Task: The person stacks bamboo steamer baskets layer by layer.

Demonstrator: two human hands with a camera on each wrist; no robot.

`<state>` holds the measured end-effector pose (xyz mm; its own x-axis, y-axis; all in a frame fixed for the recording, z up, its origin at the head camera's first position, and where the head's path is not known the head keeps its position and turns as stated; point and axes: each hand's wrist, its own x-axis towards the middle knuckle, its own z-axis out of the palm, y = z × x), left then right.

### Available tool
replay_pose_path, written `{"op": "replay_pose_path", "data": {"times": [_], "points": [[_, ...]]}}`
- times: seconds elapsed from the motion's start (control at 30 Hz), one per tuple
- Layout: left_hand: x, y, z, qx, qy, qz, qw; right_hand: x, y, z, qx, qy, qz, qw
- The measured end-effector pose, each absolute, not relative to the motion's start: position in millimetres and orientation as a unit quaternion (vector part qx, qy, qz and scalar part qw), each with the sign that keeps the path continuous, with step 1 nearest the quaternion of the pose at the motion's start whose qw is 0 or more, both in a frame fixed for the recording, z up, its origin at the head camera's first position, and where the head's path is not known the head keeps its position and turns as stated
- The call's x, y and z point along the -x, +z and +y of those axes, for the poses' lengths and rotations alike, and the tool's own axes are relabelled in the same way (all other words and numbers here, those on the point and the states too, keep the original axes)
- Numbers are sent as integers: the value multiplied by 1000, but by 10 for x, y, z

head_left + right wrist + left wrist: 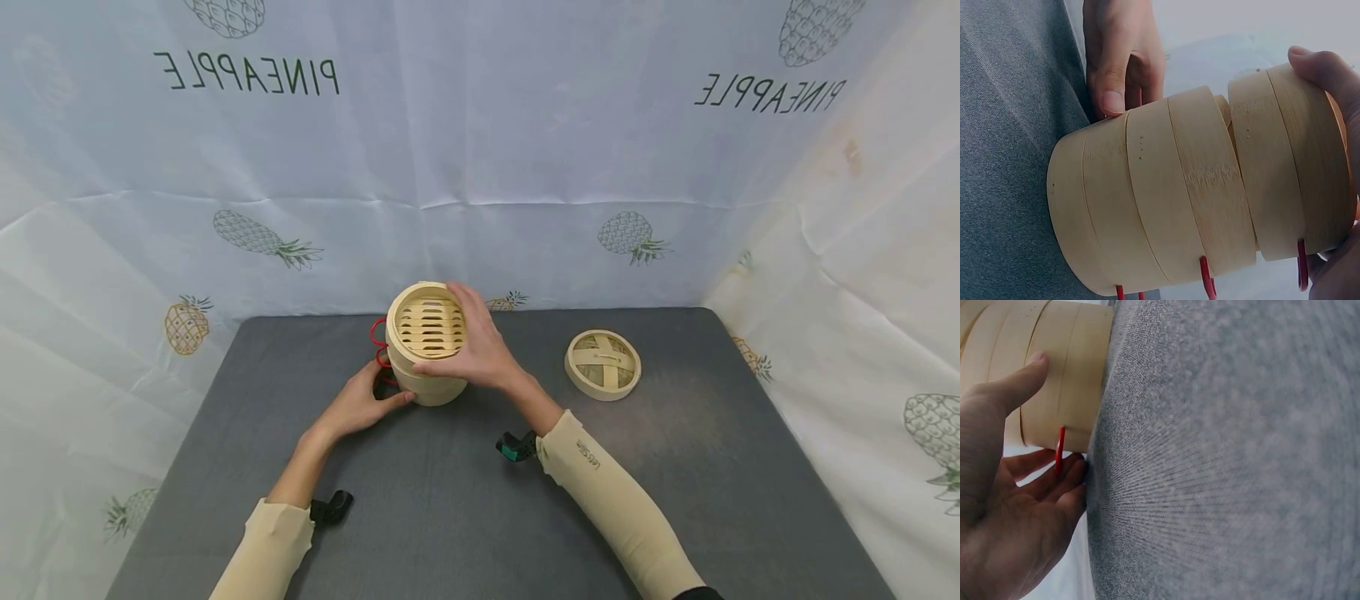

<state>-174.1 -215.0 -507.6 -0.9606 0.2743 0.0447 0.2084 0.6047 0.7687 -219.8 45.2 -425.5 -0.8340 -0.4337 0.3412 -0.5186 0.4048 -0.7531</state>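
Note:
A stack of round bamboo steamer baskets stands near the table's back edge. My right hand [483,346] grips the top basket [431,325] across its rim, thumb at the near side and fingers at the far side. That basket sits tilted, and a narrow gap parts it from the middle basket [1179,181] in the right wrist view. Down at the stack's left, my left hand [356,404] holds the bottom basket [1100,200], its thumb along the wall and its fingers beside a red loop [1060,450]. More red loops hang from the upper baskets.
A round bamboo lid [603,365] with crossed strips lies on the dark grey table [450,517] to the right of the stack. Behind the table hangs a white curtain [480,150] printed with pineapples. Each wrist carries a small black camera.

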Motion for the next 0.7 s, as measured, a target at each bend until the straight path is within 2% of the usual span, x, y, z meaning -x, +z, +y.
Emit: {"op": "replay_pose_path", "data": {"times": [0.7], "points": [[1745, -5077, -2151, -134, 424, 895, 43, 2251, -4251, 365, -269, 434, -860, 20]]}}
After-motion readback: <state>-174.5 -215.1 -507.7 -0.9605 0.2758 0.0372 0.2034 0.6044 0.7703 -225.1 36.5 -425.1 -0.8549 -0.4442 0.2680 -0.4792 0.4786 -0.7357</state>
